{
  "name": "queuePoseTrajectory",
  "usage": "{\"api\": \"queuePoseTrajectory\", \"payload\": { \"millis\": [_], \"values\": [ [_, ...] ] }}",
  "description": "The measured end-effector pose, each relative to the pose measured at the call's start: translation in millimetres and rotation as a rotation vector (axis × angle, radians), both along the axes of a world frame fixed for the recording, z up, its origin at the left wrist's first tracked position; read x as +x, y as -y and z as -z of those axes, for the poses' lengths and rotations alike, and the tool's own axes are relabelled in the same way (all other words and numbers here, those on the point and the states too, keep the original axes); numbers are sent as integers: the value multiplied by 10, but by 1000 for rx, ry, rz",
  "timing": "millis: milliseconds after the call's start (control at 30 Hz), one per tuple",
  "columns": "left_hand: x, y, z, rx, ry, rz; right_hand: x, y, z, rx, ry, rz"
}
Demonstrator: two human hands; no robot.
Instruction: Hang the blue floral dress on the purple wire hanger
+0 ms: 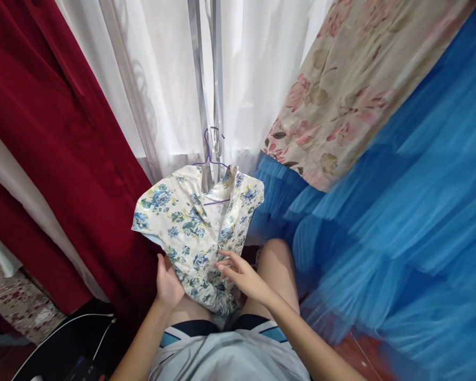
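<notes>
A white dress (186, 227) printed with blue flowers hangs in front of me on a purple wire hanger (208, 153). Its lower part bunches up between my thighs. My left hand (168, 283) is at the garment's left edge, palm turned toward it, thumb up and apart; some of its fingers are hidden behind the cloth. In front of the dress's middle, my right hand (238, 272) has its fingers spread and slightly bent. Its fingertips are at or just over the fabric near the front opening, and I cannot tell whether they touch it.
Dark red curtains (75, 159) hang at the left, white curtains (162, 69) behind. Grey straps (200, 69) hang down to the hanger. A beige floral cloth (325, 106) and blue tulle (400, 222) fill the right. A black round surface (83, 344) with a white cable (63, 324) is lower left.
</notes>
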State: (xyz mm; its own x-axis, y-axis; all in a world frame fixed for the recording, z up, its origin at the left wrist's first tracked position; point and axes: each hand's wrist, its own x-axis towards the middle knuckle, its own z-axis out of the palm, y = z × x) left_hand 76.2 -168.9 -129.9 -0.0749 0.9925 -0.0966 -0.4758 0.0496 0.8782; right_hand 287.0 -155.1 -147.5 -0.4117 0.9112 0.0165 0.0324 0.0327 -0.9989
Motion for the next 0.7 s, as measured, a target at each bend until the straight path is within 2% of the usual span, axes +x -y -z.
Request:
{"api": "queuePoseTrajectory", "payload": {
  "millis": [100,200,267,367,500,600,700],
  "values": [
    [-56,45,47,43,-66,-9,-57,67,-40,-13,5,-29],
    [96,93,-4,147,-217,-14,-55,113,-100,78,52,75],
    [233,143,-53,166,-199,15,-18,120,-132,110,43,149],
    [381,243,-95,98,-118,48,59,110,-189,131,4,195],
    [457,323,-80,17,-75,101,94,102,-270,203,-37,227],
    [418,265,-15,13,-117,87,99,97,-308,206,-94,269],
    [240,88,108,75,-273,-34,148,81,-322,218,-75,290]
  ]
}}
